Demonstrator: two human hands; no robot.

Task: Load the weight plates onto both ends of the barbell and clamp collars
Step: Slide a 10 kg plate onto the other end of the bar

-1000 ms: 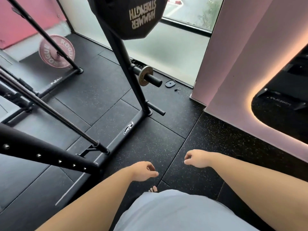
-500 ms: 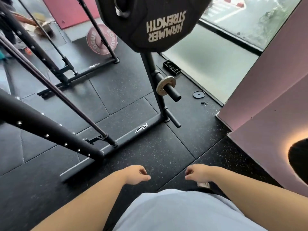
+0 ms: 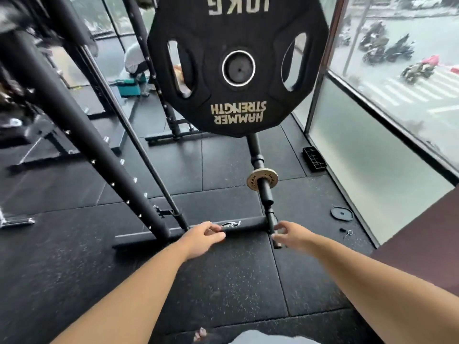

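Black multi-sided 10KG Hammer Strength plate [image 3: 238, 115], two grip slots, hung upright on a rack peg [image 3: 238, 68], lettering upside down; small tan change plate [image 3: 253, 180] upright on a lower peg [image 3: 266, 194]; small black plate [image 3: 342, 214] flat on the rubber floor [image 3: 223, 281], well right

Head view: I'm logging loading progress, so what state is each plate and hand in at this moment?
10 kg Hammer Strength plate: upright on an upper peg, no collar visible.
Small gold plate: upright on a lower peg.
Small black disc: flat on the floor.
Left hand: loosely curled, holding nothing.
Right hand: loosely curled, holding nothing.
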